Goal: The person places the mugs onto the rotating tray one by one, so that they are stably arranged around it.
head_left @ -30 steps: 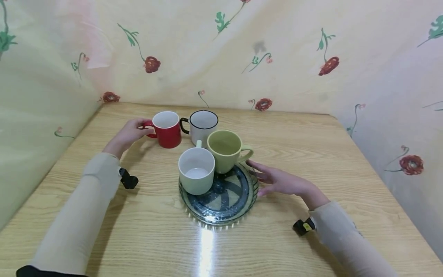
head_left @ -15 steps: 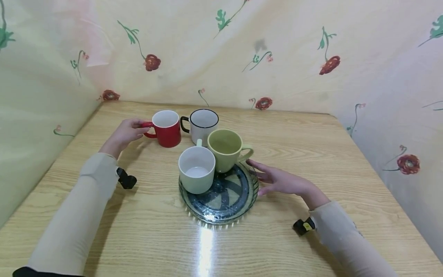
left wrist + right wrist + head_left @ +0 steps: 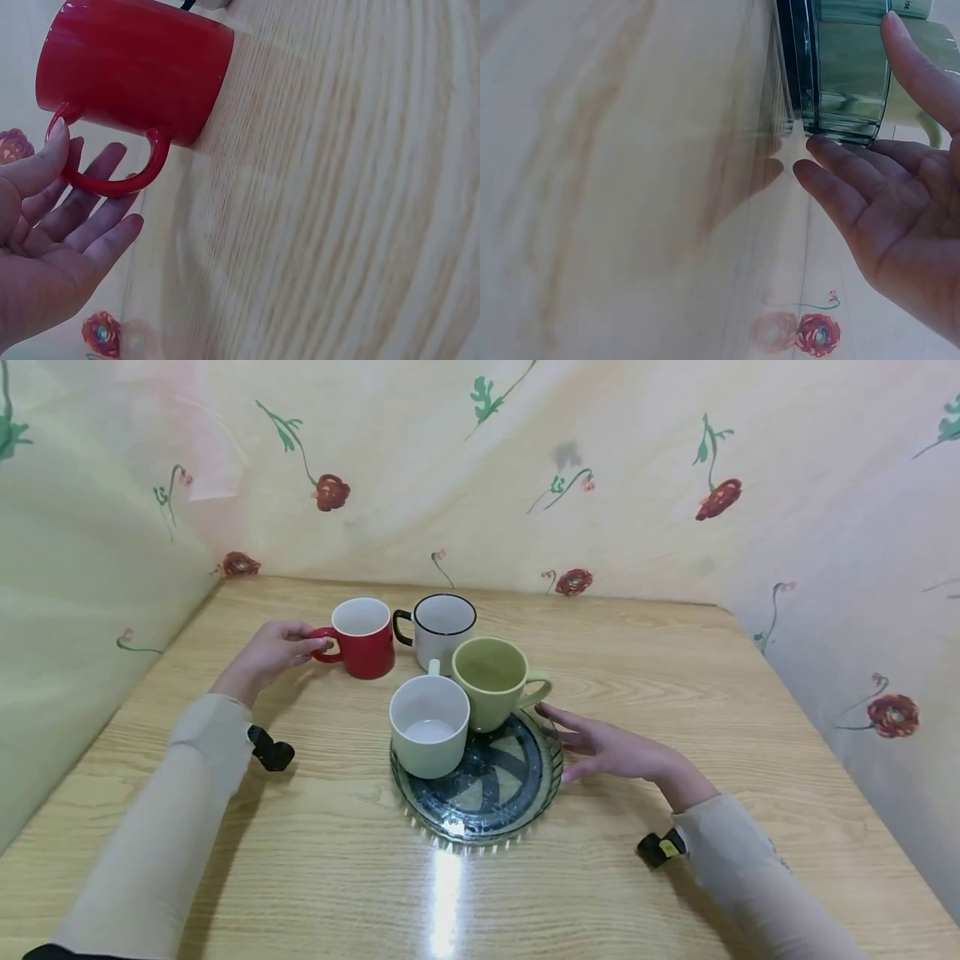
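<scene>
At the back left, my left hand (image 3: 273,652) holds the handle of a red mug (image 3: 366,647), which stands upright on the table. In the left wrist view, the thumb lies on the top of the handle (image 3: 112,184), with the other fingers behind it. My right hand (image 3: 615,750) is at the right rim of a round dark glass tray (image 3: 480,814), fingers spread and fairly straight, fingertips at its side. On that tray stand a pale, whitish mug (image 3: 429,747) and a yellow-green mug (image 3: 491,689).
A white mug with a black rim (image 3: 442,627) stands behind the yellow-green one, its base partly hidden. Wooden table (image 3: 315,860) surrounds the tray. A flowered cloth (image 3: 450,468) hangs along the back and sides.
My left fingers and thumb have shifted slightly on the red mug's handle. The mugs, the tray and my right hand stay in place; the head view has tilted a little.
</scene>
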Demonstrator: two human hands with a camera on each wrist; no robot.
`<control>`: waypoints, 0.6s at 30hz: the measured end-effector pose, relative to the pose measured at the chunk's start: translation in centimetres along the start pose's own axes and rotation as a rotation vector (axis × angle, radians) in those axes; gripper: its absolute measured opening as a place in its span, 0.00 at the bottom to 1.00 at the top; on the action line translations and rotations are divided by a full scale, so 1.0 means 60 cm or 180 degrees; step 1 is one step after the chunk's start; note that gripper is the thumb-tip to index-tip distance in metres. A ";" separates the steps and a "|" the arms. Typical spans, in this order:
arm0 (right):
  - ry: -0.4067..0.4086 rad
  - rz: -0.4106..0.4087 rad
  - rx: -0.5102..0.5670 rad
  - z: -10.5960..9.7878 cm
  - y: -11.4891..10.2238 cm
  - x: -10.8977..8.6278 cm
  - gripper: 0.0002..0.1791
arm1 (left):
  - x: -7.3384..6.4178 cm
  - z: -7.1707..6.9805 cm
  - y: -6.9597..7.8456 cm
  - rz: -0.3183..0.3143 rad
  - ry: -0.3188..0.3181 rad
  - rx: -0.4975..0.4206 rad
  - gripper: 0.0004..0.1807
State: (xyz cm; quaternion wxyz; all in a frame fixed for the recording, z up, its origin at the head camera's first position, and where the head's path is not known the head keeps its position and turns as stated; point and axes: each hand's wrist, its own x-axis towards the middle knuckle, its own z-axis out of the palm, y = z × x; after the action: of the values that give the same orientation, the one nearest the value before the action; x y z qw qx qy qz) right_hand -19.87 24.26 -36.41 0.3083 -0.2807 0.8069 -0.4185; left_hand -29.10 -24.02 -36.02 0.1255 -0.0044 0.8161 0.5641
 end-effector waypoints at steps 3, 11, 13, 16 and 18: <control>-0.0024 0.0014 0.0007 -0.002 -0.002 0.001 0.55 | -0.002 -0.003 -0.004 0.0025 0.0034 -0.0009 0.18; -0.0024 0.0021 0.0050 -0.004 -0.002 0.003 0.55 | -0.004 -0.002 -0.006 0.0221 0.0241 -0.0515 0.08; -0.0034 0.0011 0.0051 -0.004 -0.001 0.004 0.55 | -0.005 -0.002 -0.005 0.0251 0.0327 -0.0549 0.06; -0.0041 0.0000 0.0061 -0.005 0.001 0.005 0.56 | -0.006 -0.002 -0.003 0.0265 0.0463 -0.0516 0.05; -0.0040 -0.0014 0.0060 -0.006 0.002 0.006 0.56 | -0.006 -0.002 -0.002 0.0268 0.0520 -0.0517 0.07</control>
State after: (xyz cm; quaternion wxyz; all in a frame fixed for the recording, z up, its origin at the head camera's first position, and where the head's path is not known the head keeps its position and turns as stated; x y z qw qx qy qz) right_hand -20.40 24.26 -36.47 0.3150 -0.2822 0.8004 -0.4249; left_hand -28.75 -24.24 -36.03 0.0340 -0.0263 0.7747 0.6309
